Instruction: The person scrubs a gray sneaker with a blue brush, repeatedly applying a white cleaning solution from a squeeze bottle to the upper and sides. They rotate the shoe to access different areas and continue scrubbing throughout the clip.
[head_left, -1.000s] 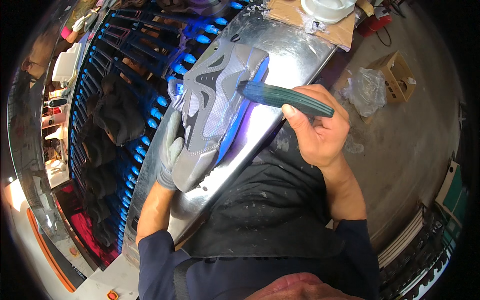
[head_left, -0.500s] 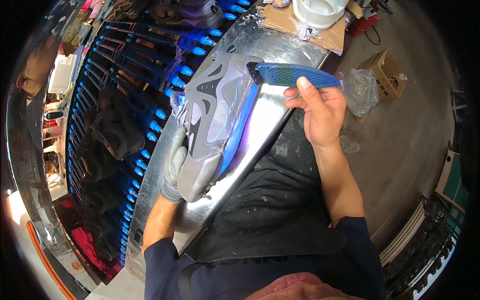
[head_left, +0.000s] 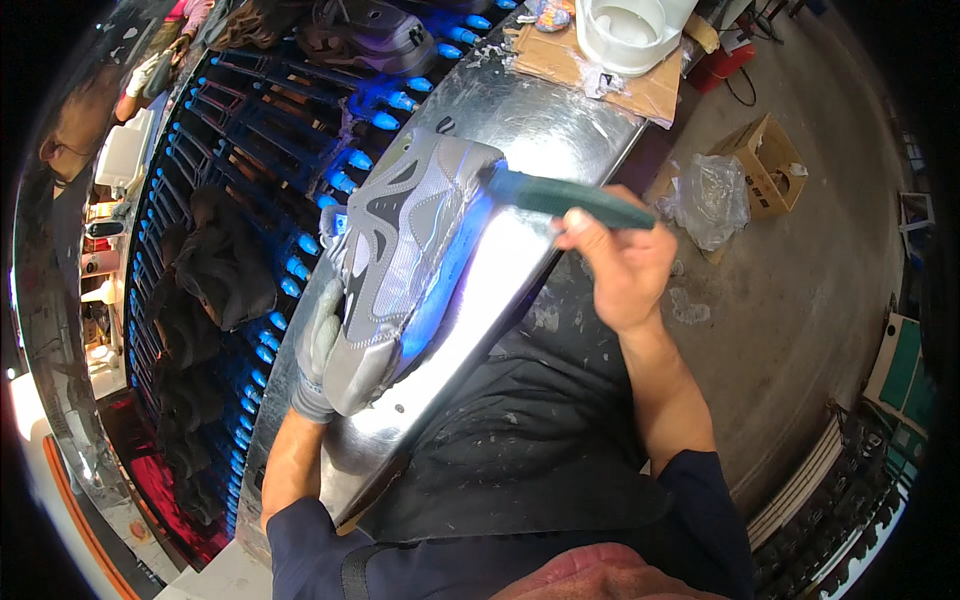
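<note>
A grey sneaker upper (head_left: 395, 235) with dark inserts lies on its side on the metal bench (head_left: 480, 310); its right edge glows blue-violet. My left hand (head_left: 319, 340), in a pale grey glove, grips it from the left near its close end. Some of those fingers are hidden by the shoe. My bare right hand (head_left: 628, 265) pinches a dark green-blue brush (head_left: 570, 198) by its textured handle. The brush's dark tip meets the shoe's right edge near its far end. The right hand is slightly blurred.
Left of the bench runs a rack of rods with blue tips (head_left: 297, 267), carrying dark shoes (head_left: 225, 270). A white container (head_left: 625, 35) stands on cardboard (head_left: 545, 55) at the bench's far end. On the floor at right are a carton (head_left: 765, 165) and clear plastic bag (head_left: 712, 195).
The brush has come down and left, from the shoe's far corner onto its right edge, and its handle has tilted. The shoe and my left hand sit slightly farther left in view.
</note>
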